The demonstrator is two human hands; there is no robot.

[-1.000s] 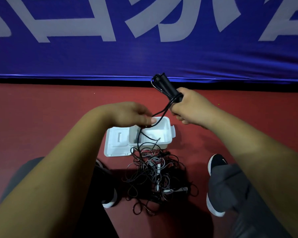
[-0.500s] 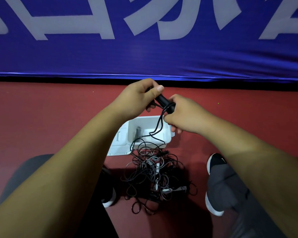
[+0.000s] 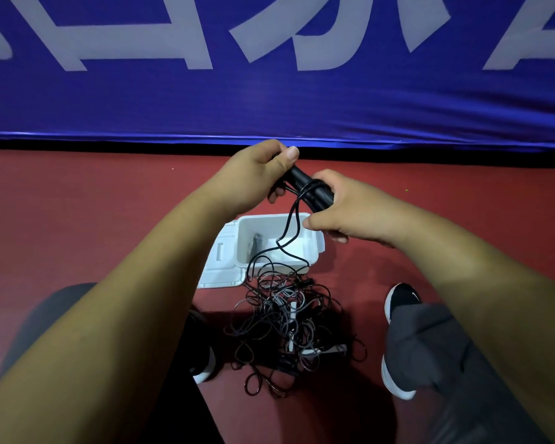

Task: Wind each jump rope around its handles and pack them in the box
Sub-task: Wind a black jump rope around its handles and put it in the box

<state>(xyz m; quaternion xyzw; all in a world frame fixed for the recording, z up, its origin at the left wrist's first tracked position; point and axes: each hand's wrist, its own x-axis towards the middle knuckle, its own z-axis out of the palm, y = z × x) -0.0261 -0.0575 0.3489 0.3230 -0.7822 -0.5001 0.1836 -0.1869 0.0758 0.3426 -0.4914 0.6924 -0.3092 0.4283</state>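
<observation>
Over the open white plastic box (image 3: 317, 248), I see left hand (image 3: 253, 179) and right hand (image 3: 359, 213) fingers gripping paired black jump-rope handles (image 3: 302, 182), their thin cord (image 3: 290, 219) trailing down to the tangled pile (image 3: 289, 328) nearer me.

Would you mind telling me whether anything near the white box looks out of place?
Yes: the loose jump ropes lie in a tangled heap on the floor before the white box, and the cord from the black handles, gripped by the left hand and right hand, trails across the box into it.
</observation>
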